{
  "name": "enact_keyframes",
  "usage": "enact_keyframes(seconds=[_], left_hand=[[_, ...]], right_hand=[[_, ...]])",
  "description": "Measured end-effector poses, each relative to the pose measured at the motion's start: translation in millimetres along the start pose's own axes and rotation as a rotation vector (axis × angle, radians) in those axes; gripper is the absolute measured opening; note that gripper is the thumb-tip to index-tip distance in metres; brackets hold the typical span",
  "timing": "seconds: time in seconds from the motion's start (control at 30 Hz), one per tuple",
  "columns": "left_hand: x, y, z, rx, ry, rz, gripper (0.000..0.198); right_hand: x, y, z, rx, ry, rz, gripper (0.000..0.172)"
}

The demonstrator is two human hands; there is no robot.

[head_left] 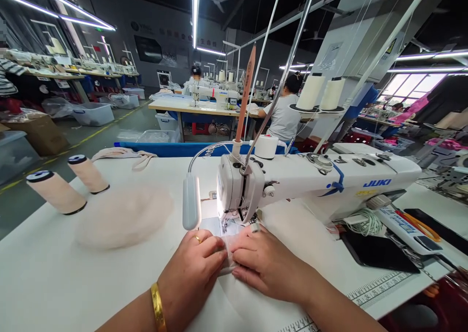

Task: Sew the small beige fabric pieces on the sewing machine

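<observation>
We noted the pale fabric (pixel 229 255) at the sewing machine (pixel 329 176), its far end at the presser foot (pixel 225 226) and its near edge between the two hands. The left hand (pixel 201 263) had its fingers curled close together, thumb against forefinger, and looked to pinch the cloth at its left side. The right hand (pixel 268 264) had its fingers bent and bunched, thumb and forefinger apparently nipping the right side; the exact grip beneath was hidden from us.

Progress: we judged the piece to be in mid-work, since it was placed at the foot and both hands were on it. We saw no finished seam, and could not tell whether the needle was down or how much stitching was left.

A sheer heap (pixel 124 220) lay on the table to the left, near two thread cones (pixel 56 193); we could not establish whether it was sewn or unsewn.
</observation>
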State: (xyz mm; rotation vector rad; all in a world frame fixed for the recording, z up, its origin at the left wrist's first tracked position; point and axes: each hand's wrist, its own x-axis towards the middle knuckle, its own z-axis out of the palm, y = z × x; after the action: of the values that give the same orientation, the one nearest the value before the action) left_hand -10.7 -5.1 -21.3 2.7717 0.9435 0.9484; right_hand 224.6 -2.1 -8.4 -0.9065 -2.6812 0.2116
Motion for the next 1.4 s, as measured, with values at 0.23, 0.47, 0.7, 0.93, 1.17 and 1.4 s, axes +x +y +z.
enact_keyframes(seconds=[0.23, 0.47, 0.7, 0.93, 1.17, 1.4], left_hand=[[-0.4, 0.2, 0.2, 0.025, 0.004, 0.015, 0.029], [3.0, -6.9, 0.8, 0.065, 0.004, 0.009, 0.031], [4.2, -9.0, -0.8, 0.026, 0.009, 0.050, 0.030], [5.6, -8.5, -3.1, 0.043, 0.007, 0.040, 0.032], [6.9, -16.0, -1.9, 0.071, -0.035, 0.020, 0.032], [11.2, -23.3, -1.0, 0.095, -0.017, 0.028, 0.033]], right_hand=[[0.7, -0.8, -2.2, 0.005, -0.004, 0.018, 0.015], [1.8, 1.6, 4.4, -0.038, 0.029, 0.072, 0.009], [2.1, 1.8, 7.9, -0.034, 0.063, 0.055, 0.012], [3.5, 0.5, 9.5, -0.052, 0.064, 0.061, 0.013], [5.9, 2.7, 12.3, -0.049, 0.092, 0.093, 0.013], [8.8, 6.7, 16.6, -0.018, 0.098, 0.120, 0.015]])
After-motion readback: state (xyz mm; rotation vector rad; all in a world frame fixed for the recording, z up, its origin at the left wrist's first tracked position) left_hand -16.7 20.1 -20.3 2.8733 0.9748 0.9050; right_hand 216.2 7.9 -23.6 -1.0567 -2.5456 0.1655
